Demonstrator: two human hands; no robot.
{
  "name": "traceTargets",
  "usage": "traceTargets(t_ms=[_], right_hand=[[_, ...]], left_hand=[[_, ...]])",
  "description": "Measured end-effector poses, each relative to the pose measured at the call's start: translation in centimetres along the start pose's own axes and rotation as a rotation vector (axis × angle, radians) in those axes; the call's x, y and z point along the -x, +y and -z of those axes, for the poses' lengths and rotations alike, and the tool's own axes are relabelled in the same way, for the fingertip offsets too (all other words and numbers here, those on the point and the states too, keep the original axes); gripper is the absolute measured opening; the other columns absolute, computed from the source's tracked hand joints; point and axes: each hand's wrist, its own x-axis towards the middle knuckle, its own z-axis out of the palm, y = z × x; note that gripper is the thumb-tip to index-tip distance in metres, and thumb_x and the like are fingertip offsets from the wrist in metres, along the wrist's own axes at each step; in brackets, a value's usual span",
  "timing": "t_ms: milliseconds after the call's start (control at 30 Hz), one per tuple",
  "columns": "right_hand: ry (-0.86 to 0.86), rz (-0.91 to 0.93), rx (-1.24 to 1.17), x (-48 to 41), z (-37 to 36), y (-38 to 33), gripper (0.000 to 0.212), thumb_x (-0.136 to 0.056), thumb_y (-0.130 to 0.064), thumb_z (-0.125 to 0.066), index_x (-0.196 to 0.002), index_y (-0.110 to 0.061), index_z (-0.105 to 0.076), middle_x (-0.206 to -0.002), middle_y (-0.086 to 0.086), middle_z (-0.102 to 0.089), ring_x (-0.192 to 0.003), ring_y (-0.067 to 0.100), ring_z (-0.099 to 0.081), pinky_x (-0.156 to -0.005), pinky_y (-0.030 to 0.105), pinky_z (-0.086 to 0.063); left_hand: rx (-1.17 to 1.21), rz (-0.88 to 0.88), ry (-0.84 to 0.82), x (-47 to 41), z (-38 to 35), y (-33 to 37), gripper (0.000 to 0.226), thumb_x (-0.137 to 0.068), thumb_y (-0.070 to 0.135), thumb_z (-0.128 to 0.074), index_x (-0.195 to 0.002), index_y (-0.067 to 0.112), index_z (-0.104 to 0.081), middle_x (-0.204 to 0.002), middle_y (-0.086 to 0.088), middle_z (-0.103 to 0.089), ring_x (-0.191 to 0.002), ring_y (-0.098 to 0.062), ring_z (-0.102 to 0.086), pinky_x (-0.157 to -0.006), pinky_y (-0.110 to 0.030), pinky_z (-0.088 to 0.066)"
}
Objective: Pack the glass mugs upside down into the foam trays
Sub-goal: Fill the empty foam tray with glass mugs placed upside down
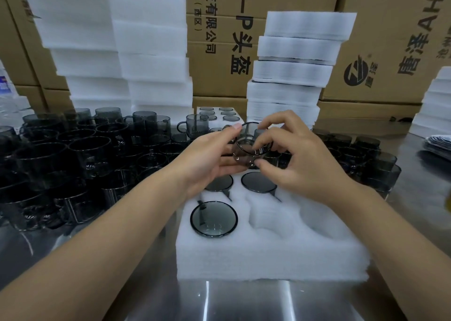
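Three packed mugs, one at near-left [214, 218], sit base-up in the foam tray [268, 255] on the brushed-steel tabletop [231, 301], flat round bases flush with the soft, fibrous white foam. The near-right empty pocket [268, 217] is a round well, unfilled. Above the tray's far rows, the held mug [251, 150], smoked grey glass and cylindrical, hangs tilted and mouth-up; left hand [207, 162] and right hand [305, 169] share the grip, fingertips curled and pinching rim and wall. Step, as judged: placing; the next move calls for turning it rim-down and lining its handle with a pocket's slot. Beyond: loose mugs [73, 155] massed upright at left, a filled tray [220, 114], tall foam stacks [151, 52], printed cartons [219, 52].
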Motion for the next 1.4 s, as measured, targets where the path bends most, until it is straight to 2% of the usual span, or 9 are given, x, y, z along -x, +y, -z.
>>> traceTargets(t_ms=[167,333,500,600,767,933,1067,1167,1400], right_hand=[[-0.027,-0.056,0.000,-0.1,0.1,0.3,0.059,-0.069,-0.040,-0.070,-0.123,-0.032,-0.048,-0.118,-0.019,-0.037,-0.085,0.004,-0.051,-0.072,0.031,-0.050],[-0.094,-0.088,0.005,0.0,-0.1,0.8,0.075,-0.067,-0.041,-0.074,-0.132,-0.038,-0.038,-0.116,-0.023,-0.035,-0.095,-0.009,-0.046,-0.077,0.023,-0.045],[-0.115,-0.091,0.017,0.1,-0.1,0.9,0.076,-0.069,-0.029,-0.076,-0.133,-0.037,-0.036,-0.115,-0.024,-0.034,-0.095,-0.008,-0.045,-0.079,0.032,-0.049],[-0.123,-0.096,0.028,0.1,-0.1,0.9,0.076,-0.069,-0.023,-0.077,-0.133,-0.036,-0.037,-0.114,-0.022,-0.034,-0.090,0.000,-0.045,-0.079,0.038,-0.050],[-0.120,-0.087,-0.006,0.2,-0.2,0.9,0.073,-0.071,-0.022,-0.074,-0.131,-0.039,-0.036,-0.116,-0.024,-0.038,-0.094,-0.001,-0.047,-0.080,0.035,-0.049],[-0.100,-0.113,-0.050,0.1,-0.1,0.9,0.078,-0.070,-0.029,-0.076,-0.129,-0.049,-0.028,-0.119,-0.026,-0.047,-0.094,0.003,-0.051,-0.081,0.031,-0.048],[-0.058,-0.126,-0.053,0.0,-0.1,0.6,0.074,-0.067,-0.044,-0.072,-0.127,-0.050,-0.028,-0.116,-0.027,-0.049,-0.092,0.000,-0.050,-0.078,0.025,-0.045],[-0.040,-0.145,-0.060,0.0,0.0,0.3,0.069,-0.065,-0.057,-0.065,-0.124,-0.054,-0.028,-0.114,-0.025,-0.050,-0.090,0.001,-0.051,-0.078,0.025,-0.044],[-0.022,-0.163,-0.069,0.0,0.1,0.3,0.066,-0.069,-0.057,-0.067,-0.123,-0.051,-0.030,-0.113,-0.018,-0.052,-0.084,0.003,-0.051,-0.073,0.020,-0.042]], left_hand=[[0.004,0.004,-0.013,0.0,0.0,0.0,0.029,-0.097,0.028,-0.051,-0.115,0.009,-0.062,-0.107,-0.018,-0.071,-0.089,-0.026,-0.068,-0.085,-0.036,-0.058],[0.034,-0.036,-0.050,0.0,0.2,-0.1,0.020,-0.093,0.016,-0.055,-0.110,0.011,-0.063,-0.103,-0.012,-0.072,-0.086,-0.022,-0.070,-0.075,-0.030,-0.058],[0.051,-0.065,-0.052,0.1,0.3,-0.1,0.027,-0.091,0.005,-0.052,-0.115,0.012,-0.061,-0.102,-0.004,-0.072,-0.090,-0.020,-0.069,-0.074,-0.028,-0.058],[0.030,-0.070,-0.065,0.1,0.3,0.0,0.035,-0.089,0.002,-0.048,-0.122,0.009,-0.059,-0.116,-0.011,-0.065,-0.100,-0.023,-0.065,-0.082,-0.032,-0.058],[0.046,-0.036,-0.088,0.2,0.4,0.1,0.048,-0.081,0.005,-0.049,-0.129,0.006,-0.055,-0.134,-0.019,-0.056,-0.111,-0.030,-0.061,-0.092,-0.036,-0.053],[0.128,0.017,-0.120,-0.1,0.8,0.0,0.048,-0.080,0.010,-0.044,-0.126,0.005,-0.057,-0.125,-0.020,-0.062,-0.102,-0.027,-0.062,-0.091,-0.039,-0.054],[0.208,0.029,-0.149,-0.2,0.9,0.0,0.031,-0.088,0.009,-0.037,-0.095,0.006,-0.067,-0.094,-0.017,-0.071,-0.083,-0.028,-0.069,-0.071,-0.037,-0.059],[0.204,0.030,-0.167,-0.1,0.9,0.0,0.025,-0.093,0.015,-0.039,-0.099,0.004,-0.061,-0.089,-0.015,-0.072,-0.077,-0.028,-0.071,-0.066,-0.034,-0.059],[0.163,0.054,-0.162,-0.1,1.0,0.0,0.026,-0.098,0.025,-0.041,-0.108,0.009,-0.059,-0.092,-0.014,-0.073,-0.085,-0.028,-0.072,-0.068,-0.031,-0.058]])
